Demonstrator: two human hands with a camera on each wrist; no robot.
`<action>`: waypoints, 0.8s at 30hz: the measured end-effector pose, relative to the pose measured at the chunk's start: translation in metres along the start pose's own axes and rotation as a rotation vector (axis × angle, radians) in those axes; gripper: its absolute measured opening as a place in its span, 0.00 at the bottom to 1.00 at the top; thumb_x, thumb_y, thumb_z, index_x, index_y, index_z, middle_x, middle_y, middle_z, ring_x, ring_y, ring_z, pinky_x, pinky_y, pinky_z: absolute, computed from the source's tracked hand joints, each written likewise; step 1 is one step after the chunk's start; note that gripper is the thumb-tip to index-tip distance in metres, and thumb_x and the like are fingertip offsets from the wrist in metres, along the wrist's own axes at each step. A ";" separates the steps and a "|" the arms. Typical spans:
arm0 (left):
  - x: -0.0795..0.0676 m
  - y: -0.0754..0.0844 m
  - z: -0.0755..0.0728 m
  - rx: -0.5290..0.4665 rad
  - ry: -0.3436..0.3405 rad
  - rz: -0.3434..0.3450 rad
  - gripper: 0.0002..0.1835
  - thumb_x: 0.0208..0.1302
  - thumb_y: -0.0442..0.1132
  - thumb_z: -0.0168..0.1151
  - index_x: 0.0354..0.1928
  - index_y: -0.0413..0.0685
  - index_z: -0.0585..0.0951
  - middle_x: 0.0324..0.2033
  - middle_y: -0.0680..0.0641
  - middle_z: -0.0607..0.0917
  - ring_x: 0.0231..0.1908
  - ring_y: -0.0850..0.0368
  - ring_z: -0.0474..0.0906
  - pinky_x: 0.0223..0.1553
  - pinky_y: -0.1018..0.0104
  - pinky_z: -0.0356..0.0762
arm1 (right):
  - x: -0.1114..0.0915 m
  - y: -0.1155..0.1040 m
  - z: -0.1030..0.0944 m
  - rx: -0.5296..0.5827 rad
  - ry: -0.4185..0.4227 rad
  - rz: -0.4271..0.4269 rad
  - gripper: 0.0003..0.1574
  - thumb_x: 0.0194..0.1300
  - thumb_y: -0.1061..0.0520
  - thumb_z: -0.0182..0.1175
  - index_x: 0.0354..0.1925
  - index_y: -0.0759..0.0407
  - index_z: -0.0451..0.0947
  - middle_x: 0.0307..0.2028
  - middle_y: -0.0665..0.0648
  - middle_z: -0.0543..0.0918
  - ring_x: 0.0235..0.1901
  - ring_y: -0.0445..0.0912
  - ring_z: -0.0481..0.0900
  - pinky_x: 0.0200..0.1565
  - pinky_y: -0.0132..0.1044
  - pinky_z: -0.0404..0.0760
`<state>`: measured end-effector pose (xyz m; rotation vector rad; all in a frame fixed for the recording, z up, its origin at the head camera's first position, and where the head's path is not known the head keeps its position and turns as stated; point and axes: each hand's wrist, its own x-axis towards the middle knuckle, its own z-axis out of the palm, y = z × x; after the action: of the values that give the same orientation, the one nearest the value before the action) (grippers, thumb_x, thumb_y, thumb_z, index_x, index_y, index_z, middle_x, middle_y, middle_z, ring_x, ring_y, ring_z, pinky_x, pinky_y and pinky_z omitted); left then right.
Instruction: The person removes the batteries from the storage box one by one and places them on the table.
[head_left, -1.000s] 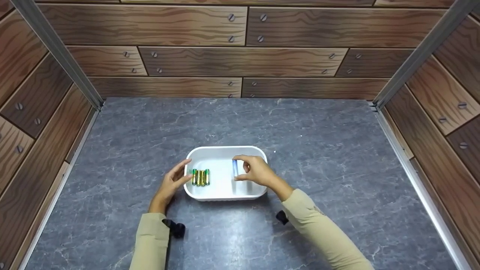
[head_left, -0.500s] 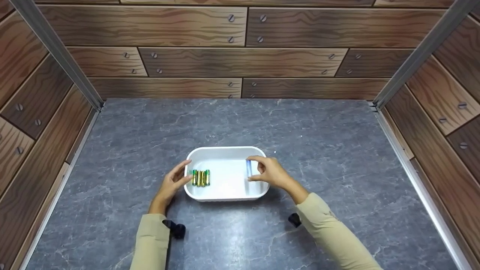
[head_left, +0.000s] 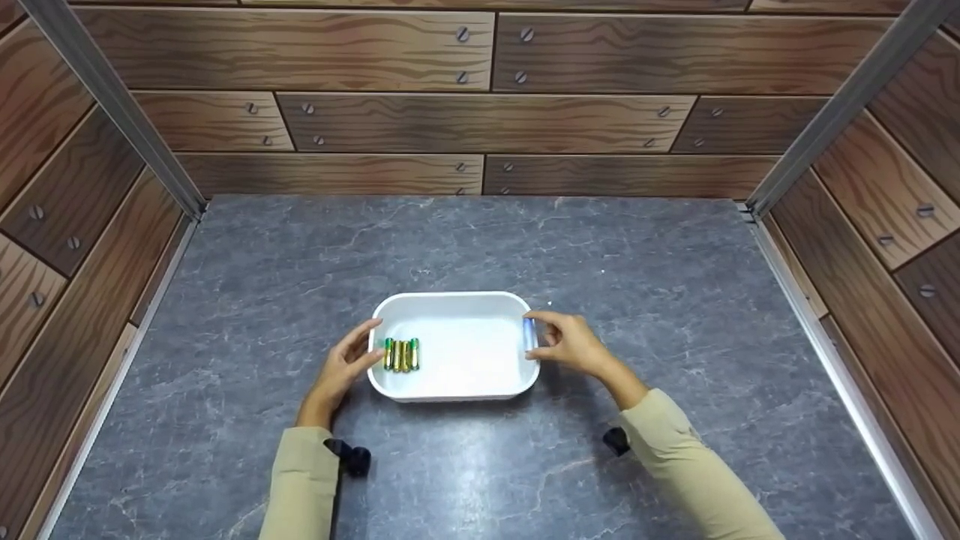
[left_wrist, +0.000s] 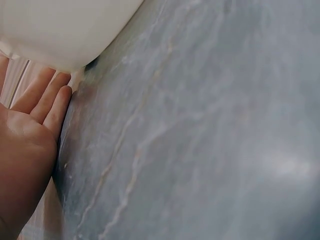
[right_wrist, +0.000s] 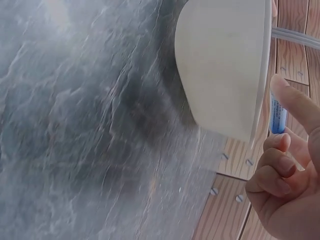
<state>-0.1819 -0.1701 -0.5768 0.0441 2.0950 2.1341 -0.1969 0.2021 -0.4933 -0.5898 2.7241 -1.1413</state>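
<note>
The right hand [head_left: 576, 345] pinches a blue battery [right_wrist: 277, 119], lettering [right_wrist: 280, 108] illegible; the left hand [head_left: 341, 366] spreads at a tray [head_left: 465, 349].

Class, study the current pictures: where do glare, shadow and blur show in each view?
Head view: glare on the table in front of the tray, with the blue battery looking slightly smeared; left wrist view: table soft and blurry, a faint bright patch at the right; right wrist view: dark shadow beside the tray, glare at top left.

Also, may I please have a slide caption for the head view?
A right hand pinches a blue cylinder near the white, rounded rectangular tray; four green-gold cylindrical batteries lie inside.
</note>
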 end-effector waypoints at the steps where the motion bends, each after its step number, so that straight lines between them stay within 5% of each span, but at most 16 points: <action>1: 0.000 0.000 0.000 0.002 0.001 -0.004 0.31 0.63 0.29 0.60 0.69 0.39 0.65 0.69 0.34 0.67 0.70 0.39 0.63 0.59 0.79 0.69 | -0.001 0.001 -0.001 0.001 -0.001 0.008 0.35 0.48 0.60 0.75 0.55 0.67 0.77 0.18 0.50 0.69 0.19 0.35 0.61 0.25 0.26 0.63; 6: 0.001 0.000 -0.001 0.013 0.005 -0.010 0.31 0.63 0.29 0.61 0.69 0.39 0.66 0.70 0.36 0.66 0.71 0.41 0.62 0.69 0.63 0.64 | -0.005 0.009 -0.009 0.004 -0.013 0.049 0.36 0.49 0.59 0.74 0.57 0.66 0.76 0.19 0.50 0.70 0.19 0.37 0.62 0.26 0.27 0.64; 15: 0.002 -0.001 -0.001 -0.013 0.010 0.010 0.32 0.62 0.27 0.61 0.68 0.37 0.66 0.69 0.35 0.66 0.71 0.40 0.62 0.58 0.84 0.67 | -0.009 0.025 -0.012 -0.034 -0.021 0.046 0.36 0.48 0.60 0.74 0.56 0.68 0.76 0.17 0.51 0.70 0.18 0.36 0.62 0.24 0.26 0.64; 24: 0.001 0.000 0.000 0.027 0.012 -0.007 0.31 0.63 0.30 0.61 0.68 0.38 0.66 0.70 0.35 0.67 0.71 0.41 0.62 0.67 0.69 0.65 | -0.010 0.036 -0.006 -0.049 -0.029 0.091 0.35 0.48 0.60 0.75 0.55 0.66 0.77 0.17 0.50 0.70 0.18 0.37 0.62 0.22 0.26 0.62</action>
<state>-0.1826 -0.1699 -0.5773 0.0276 2.1275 2.1076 -0.2002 0.2327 -0.5148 -0.4787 2.7307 -1.0394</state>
